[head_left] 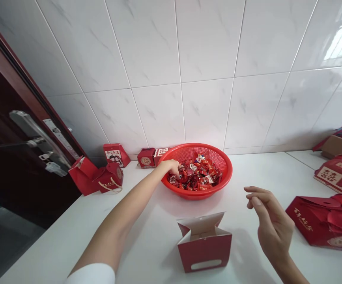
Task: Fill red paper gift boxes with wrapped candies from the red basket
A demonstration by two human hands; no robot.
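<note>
My left hand [173, 167] reaches over the left rim of a red plastic basket [227, 173]. Its fingers bend down, close together, among wrapped candies [202, 173] in red wrappers; the fingertips, and anything they hold, are hidden. To the right, my right hand [273, 221] hovers above the white tabletop, fingers loosely curved and slightly apart, nothing in them. Between my arms, in front of the basket, a red gift box [204, 252] stands upright with its top flaps open. Its inside looks bare where it shows.
Folded red boxes [113, 175] stand at the table's left end, with small ones [146, 158] beside the basket. Filled red boxes [321, 221] and a cardboard carton [339, 146] occupy the right side. A tiled wall [159, 114] bounds the back; a dark door [14, 165] is left.
</note>
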